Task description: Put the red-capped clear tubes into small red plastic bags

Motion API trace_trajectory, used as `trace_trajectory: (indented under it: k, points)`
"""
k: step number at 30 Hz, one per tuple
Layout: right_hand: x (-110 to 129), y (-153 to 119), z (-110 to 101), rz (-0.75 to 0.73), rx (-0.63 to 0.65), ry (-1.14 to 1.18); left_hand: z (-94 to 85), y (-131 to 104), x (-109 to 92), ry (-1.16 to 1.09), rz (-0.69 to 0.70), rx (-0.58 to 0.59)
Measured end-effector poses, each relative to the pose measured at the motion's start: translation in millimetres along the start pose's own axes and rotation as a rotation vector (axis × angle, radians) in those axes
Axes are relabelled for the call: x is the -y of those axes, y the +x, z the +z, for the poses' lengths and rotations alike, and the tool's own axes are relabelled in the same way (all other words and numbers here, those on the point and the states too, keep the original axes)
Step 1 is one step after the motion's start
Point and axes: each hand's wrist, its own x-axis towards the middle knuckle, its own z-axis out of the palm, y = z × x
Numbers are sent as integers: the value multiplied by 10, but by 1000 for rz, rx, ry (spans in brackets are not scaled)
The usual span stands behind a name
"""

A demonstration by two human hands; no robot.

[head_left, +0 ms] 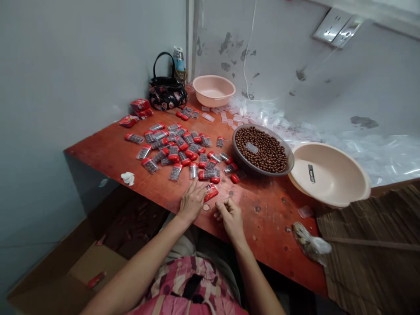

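Red packet (211,192): lies on the surface (157,188) between left hand (193,200) and right hand (229,215), glossy, printed with pale lettering and a dark patch, seemingly touched at its left edge. Sits just short of clear, red-capped containers (176,171) of dark balls.

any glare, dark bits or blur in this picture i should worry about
Head view: bright glints on the wall socket plate and the clear plastic pieces, whose edges run together; head view: deep shadow under the table swallows detail; head view: the right hand looks slightly soft, cause unclear.
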Motion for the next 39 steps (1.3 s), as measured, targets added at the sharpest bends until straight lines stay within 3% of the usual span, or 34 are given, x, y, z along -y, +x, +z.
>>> trace_trajectory:
  k: [3, 5, 7, 10, 12, 14, 16, 18, 20, 23, 26, 29, 34, 36, 39]
  points:
    - [33, -9, -7, -39, -7, -39, -67, -40, -5, 27, 17, -13]
    - [27, -31, -20, -39, -4, -66, -218, -83, 120, 55, 15, -54]
    - [6, -44, -32, -29, 7, -90, -455, -134, 376, 136, -70, -153]
    - [-17, -48, -14, -13, 36, -101, -842, -237, 937, 364, -398, -309]
    - [-17, -52, 28, -8, 42, -91, -1020, -318, 1313, 459, -573, -316]
    - [-9, -59, 79, -12, 54, -81, -1105, -391, 1582, 457, -604, -262]
    - [-8, -61, 113, -21, 66, -74, -1116, -432, 1674, 440, -522, -294]
    - [-20, -47, 114, -35, 60, -88, -1072, -419, 1565, 418, -384, -383]
    - [-46, -7, 82, -74, 20, -144, -965, -345, 1283, 353, -202, -402]
    - [-87, 108, 17, -187, -74, -340, -679, -161, 726, 187, 117, -143]
    - [-103, 276, 8, -299, -46, -490, -353, -23, 327, 126, 263, 108]
    - [-83, 456, 74, -360, 101, -490, -184, -64, 212, 125, 205, 162]
    - [-13, 682, 215, -390, 338, -443, -252, -320, 228, 101, -52, 15]
    - [10, 711, 239, -384, 366, -423, -278, -365, 216, 84, -117, -36]
    - [41, 650, 228, -360, 296, -398, -263, -366, 206, 53, -142, -82]
